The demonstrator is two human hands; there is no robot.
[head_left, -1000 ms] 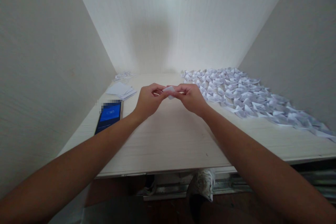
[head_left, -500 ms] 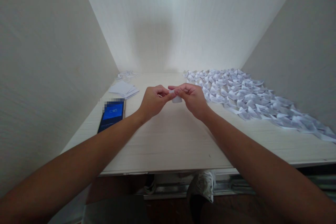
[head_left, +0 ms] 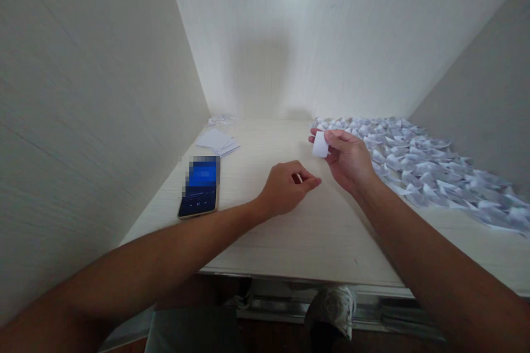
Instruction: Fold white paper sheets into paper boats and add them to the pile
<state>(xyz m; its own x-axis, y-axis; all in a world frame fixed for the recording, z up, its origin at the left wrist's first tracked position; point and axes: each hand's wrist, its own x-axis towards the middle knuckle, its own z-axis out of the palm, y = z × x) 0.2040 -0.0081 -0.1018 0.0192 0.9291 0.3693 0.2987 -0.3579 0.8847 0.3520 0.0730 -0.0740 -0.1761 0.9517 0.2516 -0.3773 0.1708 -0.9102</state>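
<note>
My right hand (head_left: 346,157) is raised a little above the white table (head_left: 290,231) and pinches a small folded white paper (head_left: 320,144) between thumb and fingers. My left hand (head_left: 285,186) hovers lower, near the table's middle, with its fingers curled in and a thin white sliver (head_left: 298,178) showing between thumb and forefinger. The two hands are apart. Right of my right hand lies a large spread of several folded white paper pieces (head_left: 418,162).
A phone (head_left: 200,186) with a lit blue screen lies at the left of the table. Behind it sits a small stack of white paper sheets (head_left: 218,141), and some paper scraps (head_left: 221,119) lie in the back left corner. White walls close in the table on three sides.
My hands have parted: the left let go of the paper and dropped toward the table, while the right kept the paper and lifted it to the right. The view shifted left.
</note>
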